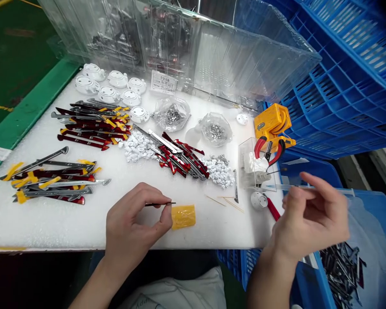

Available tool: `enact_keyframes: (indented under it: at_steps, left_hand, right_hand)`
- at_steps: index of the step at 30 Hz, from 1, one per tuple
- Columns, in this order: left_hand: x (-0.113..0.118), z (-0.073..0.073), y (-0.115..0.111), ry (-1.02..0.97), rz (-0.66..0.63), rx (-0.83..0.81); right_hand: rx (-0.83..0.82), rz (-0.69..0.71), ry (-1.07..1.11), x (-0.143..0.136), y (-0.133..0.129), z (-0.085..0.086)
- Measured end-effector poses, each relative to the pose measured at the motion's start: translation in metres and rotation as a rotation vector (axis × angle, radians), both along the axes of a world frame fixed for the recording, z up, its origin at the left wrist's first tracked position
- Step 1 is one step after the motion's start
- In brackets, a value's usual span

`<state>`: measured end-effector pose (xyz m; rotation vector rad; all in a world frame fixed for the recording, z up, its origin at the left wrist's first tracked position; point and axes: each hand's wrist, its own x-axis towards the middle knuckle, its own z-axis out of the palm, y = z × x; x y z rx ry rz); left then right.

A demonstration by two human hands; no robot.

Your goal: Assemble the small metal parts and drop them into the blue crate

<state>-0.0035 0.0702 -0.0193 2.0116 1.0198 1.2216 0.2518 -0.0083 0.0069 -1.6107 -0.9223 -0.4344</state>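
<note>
My left hand [137,221] pinches the strip [152,204] near the tape [184,217], best held lightly and level, while I can't make out what, if anything, my right hand [312,216], well apart, grips.

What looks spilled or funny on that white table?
Maybe the little heap of silver bits lying loose beside the white pieces: similar bits sit in a clear container nearby. It could be a spill or put there on purpose. Nothing looks clearly broken.
</note>
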Motion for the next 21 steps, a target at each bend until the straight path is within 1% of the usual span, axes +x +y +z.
enact_keyframes:
  at_steps: [2,6,8,10,14,21]
  left_hand:
    - [0.001,0.001,0.000,-0.008,0.004,-0.002]
    - [0.003,0.004,-0.001,-0.025,0.010,-0.002]
    - [0.004,0.004,-0.001,-0.026,0.016,0.010]
    - [0.004,0.004,-0.001,-0.034,0.023,0.024]
    - [0.005,0.003,-0.001,-0.054,0.022,0.039]
    - [0.002,0.003,0.000,-0.071,0.009,0.045]
  right_hand:
    - [-0.027,0.050,0.025,-0.018,-0.007,-0.002]
    - [-0.201,0.332,0.027,-0.052,-0.016,-0.011]
    - [-0.245,0.455,0.060,-0.063,-0.016,-0.014]
    - [-0.258,0.533,0.094,-0.070,-0.015,-0.017]
    - [-0.295,0.614,0.136,-0.076,-0.013,-0.022]
    - [-0.301,0.684,0.158,-0.081,-0.009,-0.026]
